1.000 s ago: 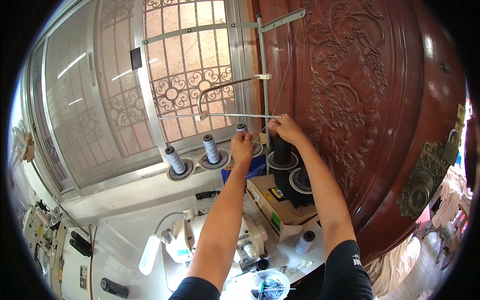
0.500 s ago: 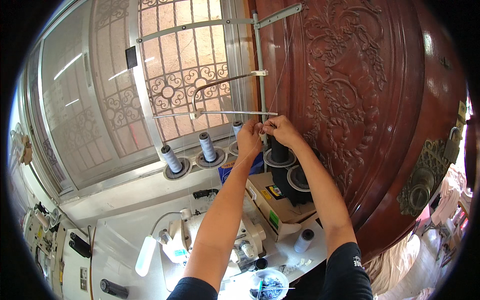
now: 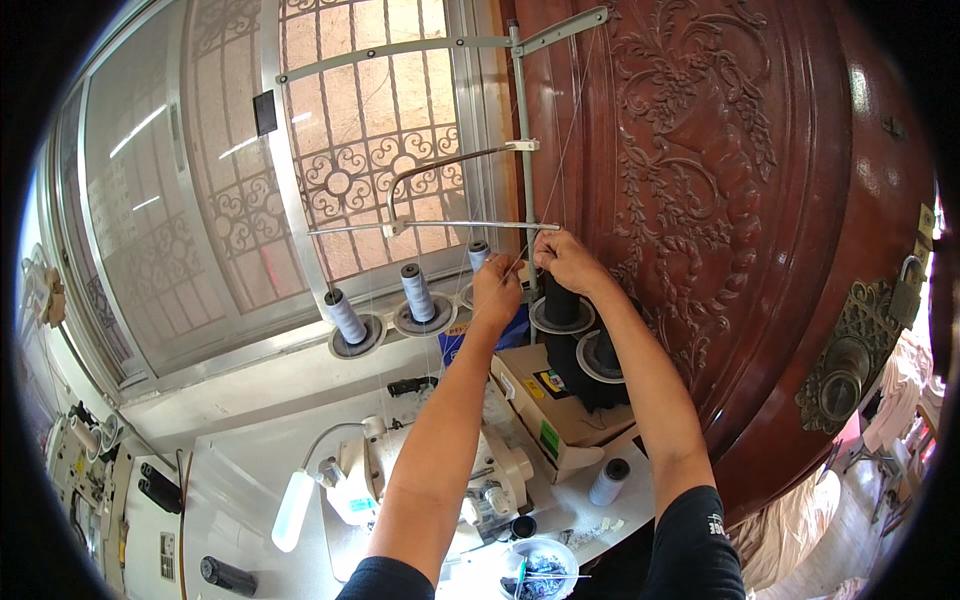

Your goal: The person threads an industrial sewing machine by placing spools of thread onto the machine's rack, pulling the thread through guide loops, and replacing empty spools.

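Note:
Both arms are stretched out to the thread stand, whose upright pole rises behind my hands. Pinched fingers of my left hand hold a thin thread, which trails down past my forearm. My right hand, just under the end of the metal rod, is closed in a pinch too, with thread running at its fingertips. A small gap separates the hands. Below the right hand stands a black thread cone; a pale blue cone is partly hidden behind the left.
Further pale blue cones stand on round holders along the sill. Under my arms are a sewing machine, a lit lamp, an open cardboard box and a white bowl of scraps. A carved wooden door closes in the right.
The hands have drawn slightly apart. My left hand has dropped a little, and the right fingertips have turned up toward the rod's end.

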`<state>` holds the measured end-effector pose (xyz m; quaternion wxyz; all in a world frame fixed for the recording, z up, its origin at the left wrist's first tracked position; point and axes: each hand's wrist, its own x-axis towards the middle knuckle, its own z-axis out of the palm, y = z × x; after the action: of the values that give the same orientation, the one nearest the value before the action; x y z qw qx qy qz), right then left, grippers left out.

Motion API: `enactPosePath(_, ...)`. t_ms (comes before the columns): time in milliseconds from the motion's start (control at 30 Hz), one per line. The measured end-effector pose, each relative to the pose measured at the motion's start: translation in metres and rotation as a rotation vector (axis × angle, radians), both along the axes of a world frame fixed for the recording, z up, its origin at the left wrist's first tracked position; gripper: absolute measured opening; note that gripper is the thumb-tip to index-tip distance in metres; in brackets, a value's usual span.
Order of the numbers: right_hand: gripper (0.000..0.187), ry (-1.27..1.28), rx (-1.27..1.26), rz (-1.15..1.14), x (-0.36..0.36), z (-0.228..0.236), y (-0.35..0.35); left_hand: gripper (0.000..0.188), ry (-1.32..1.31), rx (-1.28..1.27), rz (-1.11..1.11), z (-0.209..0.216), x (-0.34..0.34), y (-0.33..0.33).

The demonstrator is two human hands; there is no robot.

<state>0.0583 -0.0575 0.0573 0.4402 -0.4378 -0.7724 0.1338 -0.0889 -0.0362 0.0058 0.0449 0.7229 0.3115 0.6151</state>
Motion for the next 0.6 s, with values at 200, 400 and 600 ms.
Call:
enactPosePath(200, 0.011, 0.001, 0.044, -0.032, 0.0, -0.002, 0.004, 0.015, -0.131, -0.201, -0.209, 0.004, 0.01, -0.008)
enactPosePath(400, 0.014, -0.011, 0.06, -0.082, 0.001, -0.003, 0.003, 0.009, -0.104, 0.163, 0.051, 0.005, 0.013, -0.021)
enactPosePath(600, 0.01, -0.015, 0.046, -0.093, -0.002, 0.003, -0.001, 0.011, 0.018, 0.254, 0.036, 0.007, 0.013, -0.018)
